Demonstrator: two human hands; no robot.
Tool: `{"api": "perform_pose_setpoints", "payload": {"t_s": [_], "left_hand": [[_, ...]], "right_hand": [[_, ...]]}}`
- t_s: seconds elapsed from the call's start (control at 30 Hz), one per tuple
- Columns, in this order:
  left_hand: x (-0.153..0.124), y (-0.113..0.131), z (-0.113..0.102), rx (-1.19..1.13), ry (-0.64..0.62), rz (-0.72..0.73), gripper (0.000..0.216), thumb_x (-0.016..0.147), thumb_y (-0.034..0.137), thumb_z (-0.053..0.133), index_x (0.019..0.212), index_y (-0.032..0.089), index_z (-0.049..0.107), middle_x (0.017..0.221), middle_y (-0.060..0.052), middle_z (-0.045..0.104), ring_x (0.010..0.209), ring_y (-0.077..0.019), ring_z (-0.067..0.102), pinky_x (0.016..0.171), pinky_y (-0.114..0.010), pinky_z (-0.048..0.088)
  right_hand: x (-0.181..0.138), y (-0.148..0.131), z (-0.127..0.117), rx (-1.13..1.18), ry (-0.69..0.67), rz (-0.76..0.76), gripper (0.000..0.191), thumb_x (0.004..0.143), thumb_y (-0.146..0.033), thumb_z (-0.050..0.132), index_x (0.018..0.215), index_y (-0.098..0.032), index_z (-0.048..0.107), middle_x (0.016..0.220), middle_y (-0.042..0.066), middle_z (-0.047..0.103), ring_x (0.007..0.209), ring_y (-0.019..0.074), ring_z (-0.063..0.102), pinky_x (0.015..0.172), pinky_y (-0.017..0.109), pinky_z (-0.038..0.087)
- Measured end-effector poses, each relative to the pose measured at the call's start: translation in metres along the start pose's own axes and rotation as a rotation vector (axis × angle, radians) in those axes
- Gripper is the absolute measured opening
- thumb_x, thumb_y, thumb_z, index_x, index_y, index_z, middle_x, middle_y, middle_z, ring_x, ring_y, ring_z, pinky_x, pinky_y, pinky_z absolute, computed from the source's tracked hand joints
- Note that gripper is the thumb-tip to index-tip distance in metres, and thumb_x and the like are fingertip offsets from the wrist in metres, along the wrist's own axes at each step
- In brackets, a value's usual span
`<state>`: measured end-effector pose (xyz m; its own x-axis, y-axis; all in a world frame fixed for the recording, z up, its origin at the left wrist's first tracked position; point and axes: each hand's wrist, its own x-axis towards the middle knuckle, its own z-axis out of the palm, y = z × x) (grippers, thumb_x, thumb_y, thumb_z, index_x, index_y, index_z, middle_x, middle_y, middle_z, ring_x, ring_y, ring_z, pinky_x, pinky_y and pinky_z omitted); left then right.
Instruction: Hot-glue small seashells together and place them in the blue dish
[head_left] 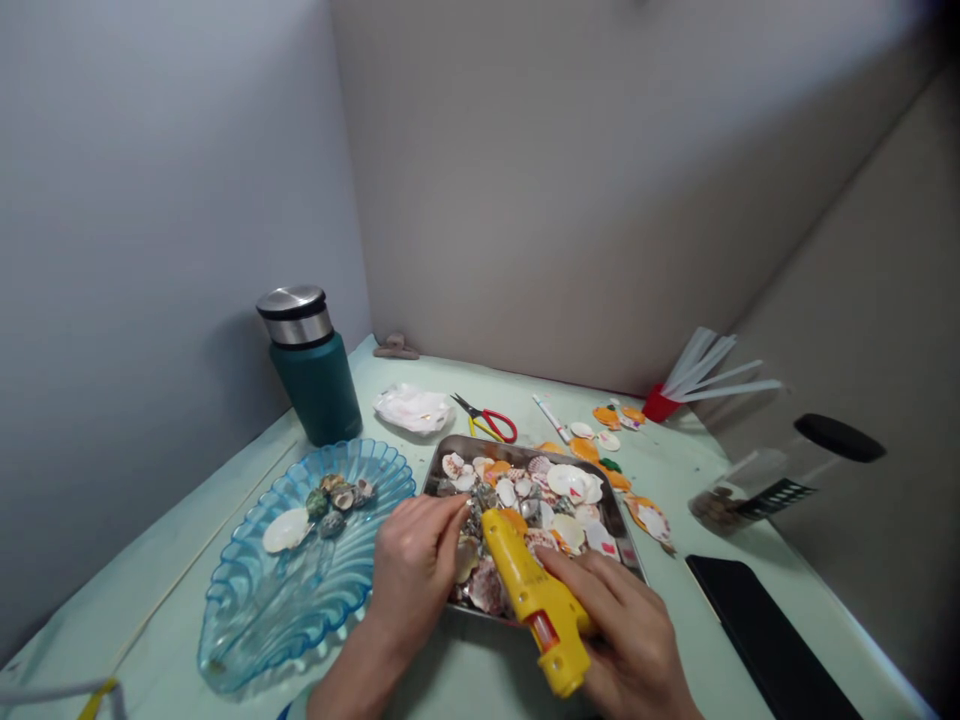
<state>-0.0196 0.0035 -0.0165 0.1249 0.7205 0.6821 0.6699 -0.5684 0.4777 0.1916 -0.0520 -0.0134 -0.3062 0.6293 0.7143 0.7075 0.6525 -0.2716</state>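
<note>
My right hand (626, 635) grips a yellow glue gun (536, 597), its nozzle pointing into a metal tray (628, 545) full of mixed seashells (559, 490). My left hand (412, 570) reaches into the tray's left side with its fingers curled down among the shells; what they pinch, if anything, is hidden. Left of the tray lies a blue shell-shaped glass dish (262, 600) holding a white shell (286, 530) and several small dark snail shells (341, 495).
A teal flask (315, 365) stands at the back left. Behind the tray lie a plastic bag (412, 408), red-handled scissors (491, 420) and loose shells (607, 430). A red cup of glue sticks (701, 375), a clear jar (780, 475) and a black phone (765, 630) are on the right.
</note>
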Motion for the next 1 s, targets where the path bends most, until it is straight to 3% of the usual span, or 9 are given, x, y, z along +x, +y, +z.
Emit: {"api": "perform_pose_setpoints", "payload": {"t_s": [1.0], "left_hand": [[0.0009, 0.0045, -0.0016, -0.047, 0.064, 0.032, 0.014, 0.086, 0.015, 0.056, 0.089, 0.016, 0.070, 0.079, -0.005, 0.075, 0.067, -0.0167, 0.067, 0.068, -0.029, 0.052]], "right_hand": [[-0.0013, 0.0017, 0.0027, -0.014, 0.019, 0.043, 0.028, 0.085, -0.023, 0.060, 0.112, -0.016, 0.064, 0.079, 0.007, 0.065, 0.065, 0.0185, 0.064, 0.054, 0.028, 0.051]]}}
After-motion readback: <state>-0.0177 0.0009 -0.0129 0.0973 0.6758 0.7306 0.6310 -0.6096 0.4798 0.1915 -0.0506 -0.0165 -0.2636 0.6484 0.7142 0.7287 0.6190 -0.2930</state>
